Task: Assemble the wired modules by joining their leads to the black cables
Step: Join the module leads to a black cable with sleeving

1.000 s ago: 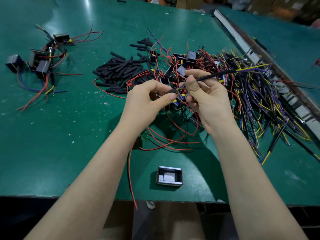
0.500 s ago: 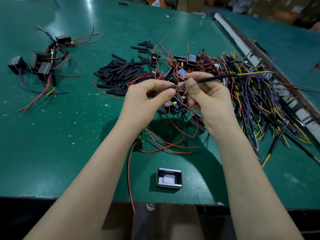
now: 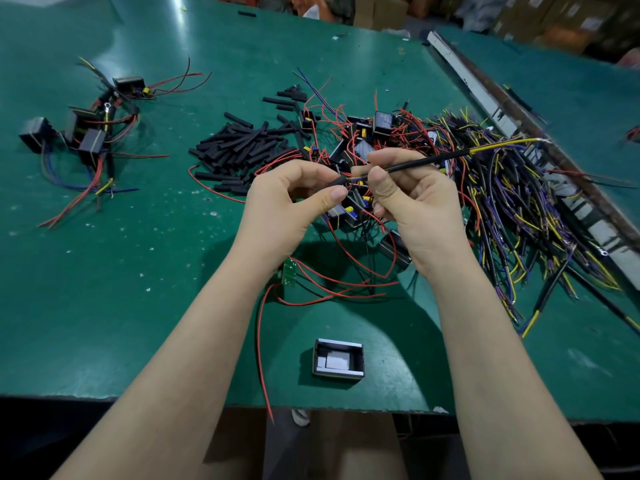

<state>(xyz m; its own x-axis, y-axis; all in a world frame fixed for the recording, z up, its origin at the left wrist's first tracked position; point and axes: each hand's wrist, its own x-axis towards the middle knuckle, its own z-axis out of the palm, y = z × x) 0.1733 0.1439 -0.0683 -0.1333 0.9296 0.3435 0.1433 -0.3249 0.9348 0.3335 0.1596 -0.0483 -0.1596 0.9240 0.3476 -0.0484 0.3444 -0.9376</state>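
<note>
— Above the middle of the green table (image 3: 104, 271), what differs from a second ago?

— Very little. The left hand (image 3: 289, 202) and the right hand (image 3: 415, 202) sit a touch higher against the pile of parts, and their tips remain close together. The black cable (image 3: 426, 163) runs up and right at much the same slant, its yellow lead (image 3: 502, 145) trailing off the far end.

— And the grips?

— The right hand pinches the cable near its end between thumb and forefinger. The left pinches a short black sleeve-like piece (image 3: 337, 181) just beside it; blue and yellow strands show in the gap. Whether they are already twisted is too small to tell.

— So the join?

— Probably still being made; the steadiness suggests fine work on one joint, not a new piece.

— Materials?

— Matte, stiff-looking black tubes (image 3: 239, 143) lie heaped behind the left hand. Thin glossy red wires (image 3: 329, 285) loop limply below the hands. Boxy black modules (image 3: 382, 121) sit tangled among them. An open rectangular shell (image 3: 338, 359) rests near the table's edge, and modules with leads (image 3: 86, 133) lie far left.
</note>
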